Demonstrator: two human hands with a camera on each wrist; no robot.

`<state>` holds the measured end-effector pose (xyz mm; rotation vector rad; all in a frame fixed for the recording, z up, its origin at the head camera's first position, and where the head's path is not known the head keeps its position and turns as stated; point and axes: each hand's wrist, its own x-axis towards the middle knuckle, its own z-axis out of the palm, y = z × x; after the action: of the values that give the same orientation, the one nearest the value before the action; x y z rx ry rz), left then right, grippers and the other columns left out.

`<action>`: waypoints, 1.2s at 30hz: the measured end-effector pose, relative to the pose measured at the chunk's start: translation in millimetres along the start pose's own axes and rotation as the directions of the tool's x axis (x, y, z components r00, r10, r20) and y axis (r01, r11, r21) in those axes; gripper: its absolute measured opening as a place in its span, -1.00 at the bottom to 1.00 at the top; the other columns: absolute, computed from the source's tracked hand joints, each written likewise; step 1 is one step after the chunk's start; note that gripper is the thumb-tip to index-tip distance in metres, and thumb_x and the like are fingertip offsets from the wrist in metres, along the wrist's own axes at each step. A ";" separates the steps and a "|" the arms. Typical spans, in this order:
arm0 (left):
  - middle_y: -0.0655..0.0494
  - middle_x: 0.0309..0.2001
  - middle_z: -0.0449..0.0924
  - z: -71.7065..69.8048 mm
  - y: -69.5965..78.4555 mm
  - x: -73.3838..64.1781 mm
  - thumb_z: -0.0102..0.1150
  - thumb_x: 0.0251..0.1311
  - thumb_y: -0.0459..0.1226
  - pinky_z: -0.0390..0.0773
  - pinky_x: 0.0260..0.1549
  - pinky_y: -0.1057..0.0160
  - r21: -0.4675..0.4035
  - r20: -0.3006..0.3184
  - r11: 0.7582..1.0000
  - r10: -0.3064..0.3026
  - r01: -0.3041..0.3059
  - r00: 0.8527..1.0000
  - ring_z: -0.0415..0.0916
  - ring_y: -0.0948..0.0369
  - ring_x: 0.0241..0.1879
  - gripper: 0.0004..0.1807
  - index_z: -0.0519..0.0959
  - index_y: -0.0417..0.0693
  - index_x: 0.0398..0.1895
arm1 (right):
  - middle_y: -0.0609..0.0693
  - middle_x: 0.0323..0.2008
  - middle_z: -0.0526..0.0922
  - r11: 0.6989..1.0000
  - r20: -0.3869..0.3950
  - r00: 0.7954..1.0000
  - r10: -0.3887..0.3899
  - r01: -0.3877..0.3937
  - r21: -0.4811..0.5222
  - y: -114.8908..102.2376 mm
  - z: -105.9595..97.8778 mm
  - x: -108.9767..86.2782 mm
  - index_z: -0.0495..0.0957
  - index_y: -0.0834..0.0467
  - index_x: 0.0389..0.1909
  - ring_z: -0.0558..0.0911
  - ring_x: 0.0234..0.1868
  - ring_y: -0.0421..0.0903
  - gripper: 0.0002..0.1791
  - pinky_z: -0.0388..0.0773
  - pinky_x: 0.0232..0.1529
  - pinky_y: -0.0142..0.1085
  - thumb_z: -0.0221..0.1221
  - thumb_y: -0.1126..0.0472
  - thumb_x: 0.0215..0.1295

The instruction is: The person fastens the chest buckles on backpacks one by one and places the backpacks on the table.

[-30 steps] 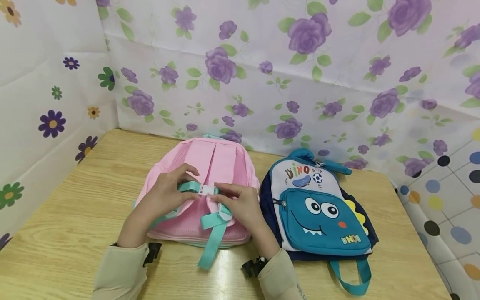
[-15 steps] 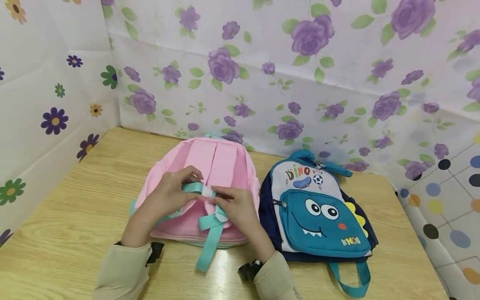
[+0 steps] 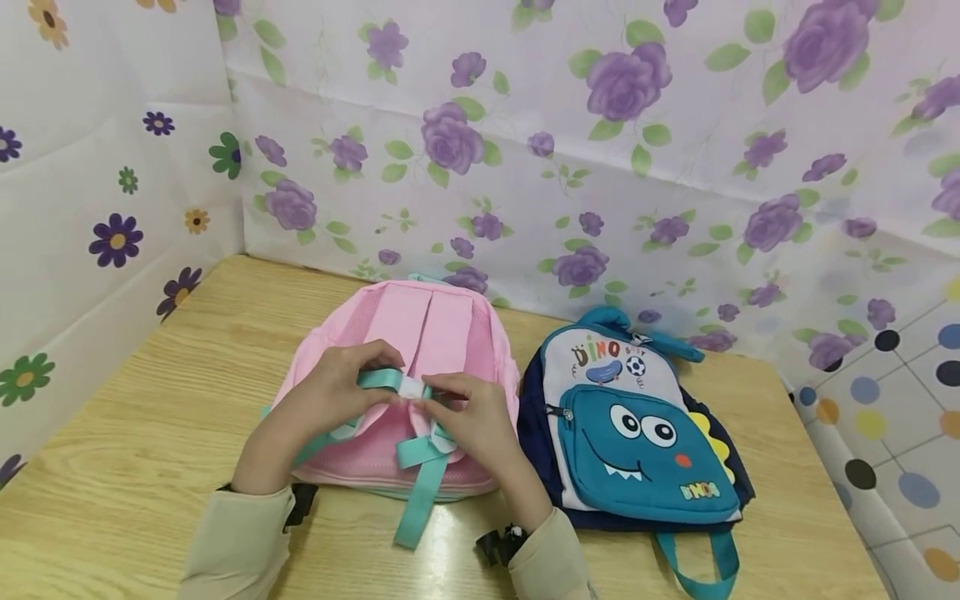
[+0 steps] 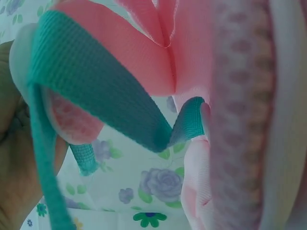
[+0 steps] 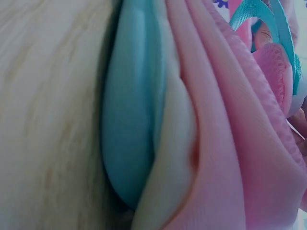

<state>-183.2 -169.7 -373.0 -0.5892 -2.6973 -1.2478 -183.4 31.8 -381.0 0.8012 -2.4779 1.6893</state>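
Observation:
A pink backpack (image 3: 397, 312) lies on the table with its shoulder straps facing up. Across the straps runs a teal webbing strap (image 3: 381, 379) with a white buckle (image 3: 412, 387) in its middle. My left hand (image 3: 333, 387) pinches the buckle's left end between thumb and fingers. At its right end, my right hand (image 3: 476, 412) pinches it the same way. Fingertips partly hide the buckle. In the left wrist view, a teal strap (image 4: 96, 81) hangs in a loop beside the pink fabric. The right wrist view shows the backpack's side (image 5: 216, 124), with fingers at the right edge.
To the right lies a blue dinosaur backpack (image 3: 652, 442), its teal handle loop (image 3: 701, 575) toward the near edge. A loose teal strap end (image 3: 420, 508) hangs over the pink backpack's bottom onto the wooden table (image 3: 135, 433). Flowered cloth (image 3: 540, 192) stands behind.
The buckle's slotted prongs showed between the hands a second ago; now it looks like one compact white piece. Both hands stay nearly in place. The head view has shifted slightly.

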 end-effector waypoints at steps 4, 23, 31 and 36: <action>0.08 -0.27 0.64 -0.5 -0.3 -0.8 0.36 -0.06 -0.44 0.55 -0.19 0.15 0.015 0.061 1.000 -0.023 0.022 0.998 0.57 0.17 -0.23 -0.69 0.56 -0.15 -0.19 | 0.09 -0.18 0.69 0.999 -0.004 1.000 -0.009 0.009 -0.034 19.4 2.5 1.1 0.65 0.27 -0.13 0.67 -0.19 -0.07 -0.71 0.60 -0.18 -0.22 0.32 0.35 0.07; -0.04 0.06 0.50 -3.5 13.4 -10.4 0.12 0.26 -0.13 0.47 -0.06 -0.05 0.040 0.239 0.996 -0.084 0.077 0.967 0.43 0.02 0.03 -0.61 0.44 -0.08 0.10 | -0.08 -0.06 0.65 0.984 0.175 0.984 0.040 -0.008 -0.176 13.9 -7.4 -6.0 0.62 0.14 -0.02 0.57 -0.01 -0.23 -0.69 0.50 0.00 -0.20 0.19 0.11 0.27; 0.02 0.02 0.53 -3.4 19.5 -10.5 0.09 0.28 -0.10 0.48 -0.07 -0.03 0.038 0.265 0.995 -0.094 0.087 0.960 0.47 0.07 -0.01 -0.63 0.45 -0.03 0.09 | -0.06 -0.04 0.64 0.982 0.210 0.976 0.051 -0.012 -0.187 3.8 -15.9 -10.3 0.60 0.11 0.02 0.57 -0.05 -0.19 -0.67 0.49 -0.01 -0.18 0.14 0.08 0.30; 0.02 -0.01 0.54 -3.1 19.0 -10.8 0.10 0.28 -0.11 0.47 -0.07 -0.05 0.047 0.270 0.995 -0.095 0.085 0.958 0.48 0.08 -0.03 -0.63 0.45 -0.08 0.08 | -0.08 -0.02 0.63 0.982 0.237 0.970 0.060 -0.015 -0.187 4.6 -15.4 -10.9 0.58 0.08 0.04 0.56 -0.06 -0.22 -0.65 0.49 -0.03 -0.19 0.12 0.03 0.32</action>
<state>-166.1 -164.1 -360.3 -0.6873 -2.9959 -1.2182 -179.8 50.8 -382.0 0.9982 -2.7739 1.4186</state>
